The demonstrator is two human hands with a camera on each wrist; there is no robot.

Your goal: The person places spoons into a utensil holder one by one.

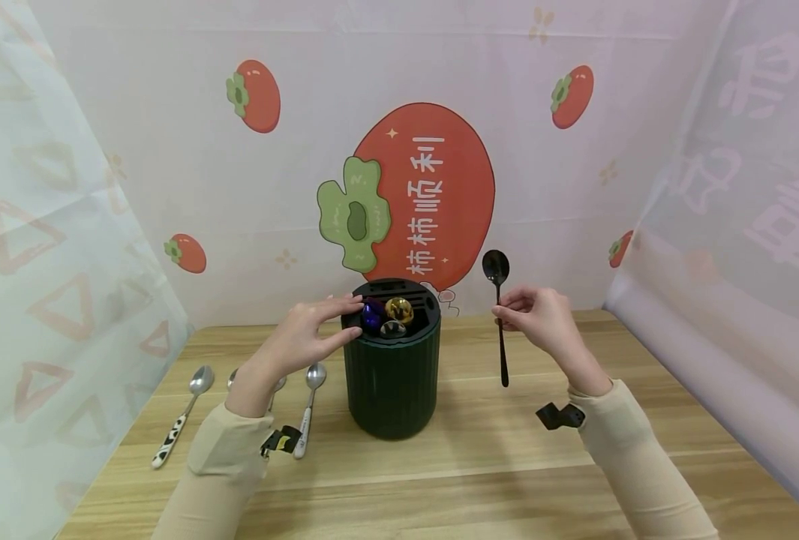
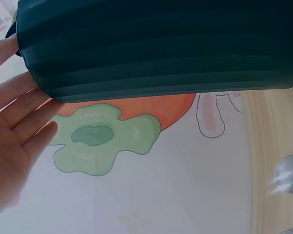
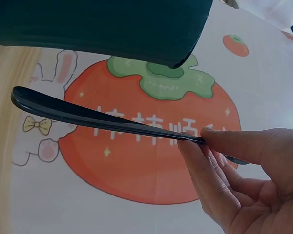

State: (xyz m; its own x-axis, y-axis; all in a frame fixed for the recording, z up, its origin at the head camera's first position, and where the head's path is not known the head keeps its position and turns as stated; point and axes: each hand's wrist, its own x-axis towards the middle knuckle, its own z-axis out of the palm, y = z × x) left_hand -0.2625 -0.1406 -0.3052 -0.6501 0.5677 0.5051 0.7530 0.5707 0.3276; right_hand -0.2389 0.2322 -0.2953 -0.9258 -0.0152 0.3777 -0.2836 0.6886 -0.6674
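Observation:
My right hand (image 1: 541,319) pinches a black spoon (image 1: 503,356) by its handle between thumb and fingertips. The spoon hangs upright above the table, bowl up, to the right of a dark green ribbed utensil holder (image 1: 392,390). My left hand (image 1: 298,334) rests its outstretched fingers and thumb against the left side of the holder's rim. Out of the black top poke a blue-purple spoon bowl (image 1: 373,315), a gold one (image 1: 399,310) and a silvery one (image 1: 393,328); their handles are hidden inside. In the left wrist view, the fingers (image 2: 27,107) lie along the holder's rim end.
On the wooden table (image 1: 480,480), left of the holder, lie a silver spoon with a spotted handle (image 1: 168,442), one with a white handle (image 1: 303,431), and others partly hidden behind my left forearm. A printed cloth backdrop (image 1: 291,187) stands behind.

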